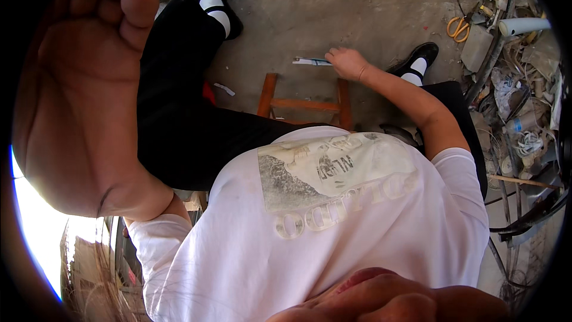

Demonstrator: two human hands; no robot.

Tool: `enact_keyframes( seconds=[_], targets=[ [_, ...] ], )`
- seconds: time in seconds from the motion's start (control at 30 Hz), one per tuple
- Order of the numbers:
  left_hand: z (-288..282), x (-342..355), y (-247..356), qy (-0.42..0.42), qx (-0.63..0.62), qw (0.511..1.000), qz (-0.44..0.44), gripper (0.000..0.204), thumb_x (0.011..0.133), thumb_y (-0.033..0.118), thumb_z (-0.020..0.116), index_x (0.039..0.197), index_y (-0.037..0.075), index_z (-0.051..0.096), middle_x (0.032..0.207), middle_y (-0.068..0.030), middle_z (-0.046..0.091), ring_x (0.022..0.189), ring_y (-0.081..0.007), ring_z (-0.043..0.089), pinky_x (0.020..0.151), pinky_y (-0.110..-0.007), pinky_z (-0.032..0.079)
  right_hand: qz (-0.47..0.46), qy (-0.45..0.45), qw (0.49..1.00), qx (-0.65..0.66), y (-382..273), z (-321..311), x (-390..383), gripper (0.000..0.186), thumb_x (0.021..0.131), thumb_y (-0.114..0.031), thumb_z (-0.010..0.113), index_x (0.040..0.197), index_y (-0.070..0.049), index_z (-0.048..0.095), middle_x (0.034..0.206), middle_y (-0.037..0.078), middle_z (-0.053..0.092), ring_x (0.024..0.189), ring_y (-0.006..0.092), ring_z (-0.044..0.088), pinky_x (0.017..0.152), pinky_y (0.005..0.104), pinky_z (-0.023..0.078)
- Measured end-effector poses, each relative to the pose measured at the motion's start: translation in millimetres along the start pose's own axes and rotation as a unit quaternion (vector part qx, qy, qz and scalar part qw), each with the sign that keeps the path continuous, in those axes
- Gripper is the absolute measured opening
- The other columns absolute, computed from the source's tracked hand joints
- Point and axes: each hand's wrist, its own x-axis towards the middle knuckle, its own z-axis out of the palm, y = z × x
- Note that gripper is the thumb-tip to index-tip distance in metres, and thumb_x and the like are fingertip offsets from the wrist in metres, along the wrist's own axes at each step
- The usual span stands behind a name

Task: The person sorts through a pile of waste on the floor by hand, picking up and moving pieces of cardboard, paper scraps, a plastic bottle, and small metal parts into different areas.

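My left hand point(89, 101) is raised close on the left side, with its palm and wrist filling that part of the view. Its fingers are bent in at the upper edge, where the frame cuts some of them off, so what they hold, if anything, is hidden. Over on the far side of the stool, my right hand point(347, 63) reaches forward with closed fingers. From them a slim white-and-blue strip-like object point(313, 61) sticks out to the left, above the floor. Its exact kind is too small to make out.
A wooden stool point(305, 105) stands between my legs on the concrete floor point(286, 12). Orange-handled scissors point(458, 28) lie at the right. Beside them a heap of scrap, cables and plastic point(518, 95) includes a pale pipe point(524, 26). A white scrap point(224, 89) lies near my left leg.
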Motion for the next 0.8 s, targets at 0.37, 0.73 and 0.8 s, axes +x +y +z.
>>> enact_keyframes(
  seconds=[0.37, 0.73, 0.8],
  targets=[
    [-1, -11, -1, 0.025, -0.015, 0.998, 0.046, 0.046, 0.094, 0.013, 0.044, 0.133, -0.004, 0.029, 0.114, -0.0143, 0.052, 0.103, -0.0263, 0.05, 0.091, -0.037, 0.043, 0.277, 0.32, 0.894, -0.148, 185, -156, 42, 0.035, 0.086, -0.036, 0.059, 0.107, -0.008, 0.061, 0.106, 0.013, 0.065, 0.086, 0.0367, 0.064, 0.071, 0.0474, 0.053],
    [-22, -23, 11, 0.078, -0.045, 0.99, 0.11, 0.041, 0.089, 0.011, 0.046, 0.126, -0.005, 0.035, 0.112, -0.0167, 0.051, 0.104, -0.0295, 0.049, 0.092, -0.04, 0.041, 0.069, 0.121, 0.99, -0.038, -2, -87, 186, 0.017, 0.083, -0.02, 0.059, 0.094, -0.007, 0.058, 0.094, 0.015, 0.063, 0.084, 0.0363, 0.064, 0.073, 0.0462, 0.053],
    [-28, -25, 14, 0.087, -0.056, 0.986, 0.128, 0.04, 0.089, 0.011, 0.046, 0.124, -0.005, 0.036, 0.111, -0.0171, 0.051, 0.104, -0.0301, 0.048, 0.092, -0.04, 0.041, 0.112, 0.145, 0.981, -0.064, 37, -110, 195, 0.022, 0.084, -0.022, 0.059, 0.1, -0.007, 0.06, 0.096, 0.015, 0.064, 0.086, 0.0363, 0.064, 0.073, 0.0473, 0.053]
  ],
)
